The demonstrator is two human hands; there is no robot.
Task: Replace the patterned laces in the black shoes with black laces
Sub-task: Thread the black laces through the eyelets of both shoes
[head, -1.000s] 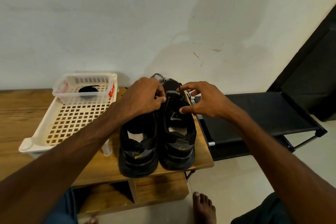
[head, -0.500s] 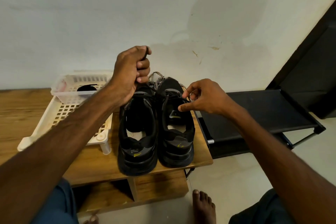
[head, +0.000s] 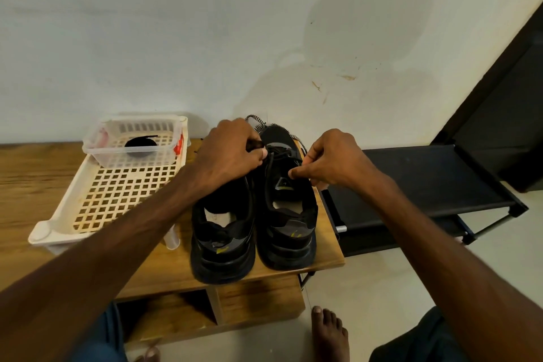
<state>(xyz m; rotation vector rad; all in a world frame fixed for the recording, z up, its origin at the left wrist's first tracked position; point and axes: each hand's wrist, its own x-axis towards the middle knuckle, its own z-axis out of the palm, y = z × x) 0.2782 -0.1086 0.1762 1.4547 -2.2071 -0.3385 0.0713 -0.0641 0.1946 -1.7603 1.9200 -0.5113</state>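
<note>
Two black shoes stand side by side, heels toward me, on the wooden table (head: 35, 185): the left shoe (head: 223, 241) and the right shoe (head: 289, 223). My left hand (head: 232, 156) pinches a black lace (head: 274, 156) above the right shoe's tongue. My right hand (head: 329, 161) pinches at the right side of that shoe's eyelets. Patterned black-and-white laces (head: 258, 123) lie behind the shoes by the wall. A coiled black lace (head: 140, 144) sits in a clear plastic box (head: 97, 150).
A cream lattice tray (head: 111, 200) holds the clear box at the left. A black shoe rack (head: 426, 185) stands to the right, lower than the table. My bare foot (head: 329, 332) rests on the tiled floor. The wall is close behind.
My left hand, raised high with the black lace half a second ago, has come back down to the right shoe's tongue. My right hand stayed at the eyelets.
</note>
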